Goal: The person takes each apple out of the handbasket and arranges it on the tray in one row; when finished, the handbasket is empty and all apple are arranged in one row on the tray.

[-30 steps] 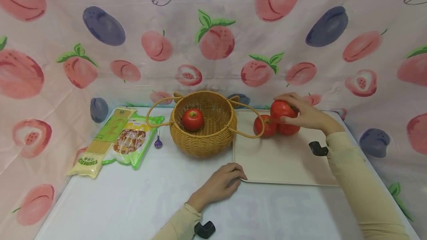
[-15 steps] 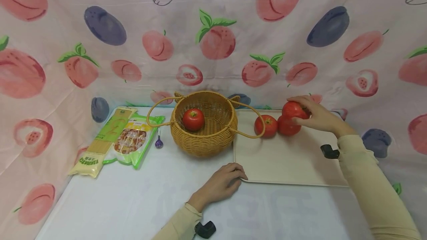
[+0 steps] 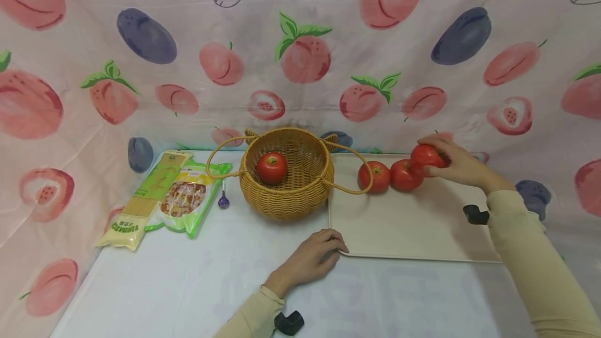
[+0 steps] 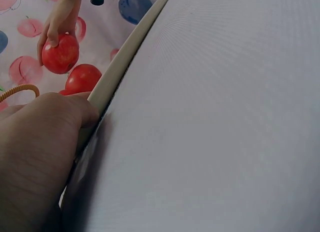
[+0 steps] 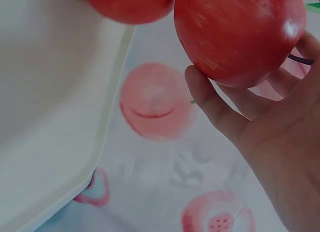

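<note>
My right hand holds a glossy red apple from its right side, fingers behind and thumb in front. In the right wrist view the apple shows a thin dark stem near the palm. Two similar red fruits, a left one and a middle one, sit side by side at the back of the cream tray. The apple is just right of the middle fruit; I cannot tell whether they touch. My left hand grips the tray's near left corner, its fingers bent over the rim.
A wicker basket with hoop handles stands left of the tray, one red fruit inside. Its right handle arches over the tray's left side. Further left lie a noodle packet, a green-edged snack bag and a purple lollipop.
My right hand has moved the apple rightward, from above the two tray fruits to the right of the middle one, which now shows fully. My left hand has stayed on the corner.
</note>
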A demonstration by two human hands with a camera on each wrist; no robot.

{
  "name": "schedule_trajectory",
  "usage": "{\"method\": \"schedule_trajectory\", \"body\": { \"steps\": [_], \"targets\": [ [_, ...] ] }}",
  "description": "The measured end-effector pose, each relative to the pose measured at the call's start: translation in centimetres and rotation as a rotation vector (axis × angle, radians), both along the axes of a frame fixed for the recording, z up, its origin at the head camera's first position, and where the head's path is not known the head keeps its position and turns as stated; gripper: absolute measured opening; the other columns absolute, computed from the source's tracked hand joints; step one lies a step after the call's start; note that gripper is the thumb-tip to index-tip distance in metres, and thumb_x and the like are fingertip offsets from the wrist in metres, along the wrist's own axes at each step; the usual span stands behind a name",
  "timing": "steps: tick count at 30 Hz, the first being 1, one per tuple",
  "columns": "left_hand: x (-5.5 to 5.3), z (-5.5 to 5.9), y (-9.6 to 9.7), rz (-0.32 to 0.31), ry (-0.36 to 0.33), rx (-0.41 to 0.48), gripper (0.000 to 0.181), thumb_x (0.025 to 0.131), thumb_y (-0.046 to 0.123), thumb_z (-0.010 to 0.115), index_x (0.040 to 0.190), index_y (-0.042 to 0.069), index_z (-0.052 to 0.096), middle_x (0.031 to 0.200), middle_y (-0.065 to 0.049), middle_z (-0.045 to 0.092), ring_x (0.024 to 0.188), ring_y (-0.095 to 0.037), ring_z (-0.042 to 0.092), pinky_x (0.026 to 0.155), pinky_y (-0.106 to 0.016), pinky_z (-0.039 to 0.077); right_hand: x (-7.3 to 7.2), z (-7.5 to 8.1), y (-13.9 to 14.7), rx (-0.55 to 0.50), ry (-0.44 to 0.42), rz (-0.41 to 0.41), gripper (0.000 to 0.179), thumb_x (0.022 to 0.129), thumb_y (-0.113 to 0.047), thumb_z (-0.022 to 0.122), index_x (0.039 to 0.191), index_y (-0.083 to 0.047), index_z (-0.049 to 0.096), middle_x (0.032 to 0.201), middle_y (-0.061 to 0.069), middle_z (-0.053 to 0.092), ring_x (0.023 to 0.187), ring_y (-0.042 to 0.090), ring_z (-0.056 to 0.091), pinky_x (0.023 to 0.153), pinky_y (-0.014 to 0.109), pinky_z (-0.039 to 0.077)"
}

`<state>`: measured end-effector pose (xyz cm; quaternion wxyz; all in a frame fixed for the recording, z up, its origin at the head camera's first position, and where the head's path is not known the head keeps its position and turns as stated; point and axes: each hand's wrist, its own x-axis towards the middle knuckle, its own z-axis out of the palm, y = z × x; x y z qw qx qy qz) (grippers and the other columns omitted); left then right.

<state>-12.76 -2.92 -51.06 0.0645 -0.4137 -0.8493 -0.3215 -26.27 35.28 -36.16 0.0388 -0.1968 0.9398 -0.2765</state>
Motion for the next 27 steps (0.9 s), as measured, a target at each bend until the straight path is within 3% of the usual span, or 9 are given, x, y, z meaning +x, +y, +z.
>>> {"method": "schedule_trajectory", "body": {
  "steps": [5,11,16,27],
  "targets": [
    [-0.1,-0.1,0.0,-0.004,0.009,0.002,0.021,0.093,0.015,0.055,0.109,0.026,0.064,0.116,0.010,0.055,0.114,-0.005,0.050,0.098,-0.025,0.043,-0.3,-0.5,1.1,-0.028,-0.003,0.005,0.066,0.084,-0.020,0.071,0.141,-0.017,0.039,0.137,0.013,0.039,0.117,0.032,0.042,0.092,0.060,0.040],
    [-0.1,0.0,0.1,-0.002,0.013,-0.007,0.021,0.093,0.016,0.055,0.109,0.027,0.064,0.116,0.010,0.054,0.115,-0.005,0.050,0.098,-0.025,0.043,-0.6,-1.1,2.1,-0.005,-0.044,-0.025,0.060,0.084,-0.027,0.070,0.137,-0.022,0.041,0.133,0.012,0.039,0.119,0.034,0.037,0.092,0.065,0.037],
    [-0.2,0.0,0.0,0.003,0.009,-0.013,0.021,0.093,0.016,0.055,0.109,0.027,0.064,0.116,0.010,0.055,0.115,-0.005,0.050,0.098,-0.025,0.043,-0.5,-1.3,2.7,0.036,-0.074,-0.057,0.065,0.086,-0.031,0.068,0.140,-0.015,0.037,0.131,0.020,0.037,0.117,0.042,0.037,0.091,0.067,0.037],
    [-0.1,0.0,0.0,0.003,0.004,-0.007,0.021,0.093,0.015,0.056,0.109,0.026,0.064,0.115,0.010,0.055,0.114,-0.005,0.050,0.099,-0.025,0.043,-0.8,-2.0,3.7,0.108,-0.106,-0.064,0.070,0.086,-0.032,0.066,0.142,-0.005,0.034,0.128,0.026,0.035,0.112,0.044,0.043,0.089,0.064,0.038]
  ]
}}
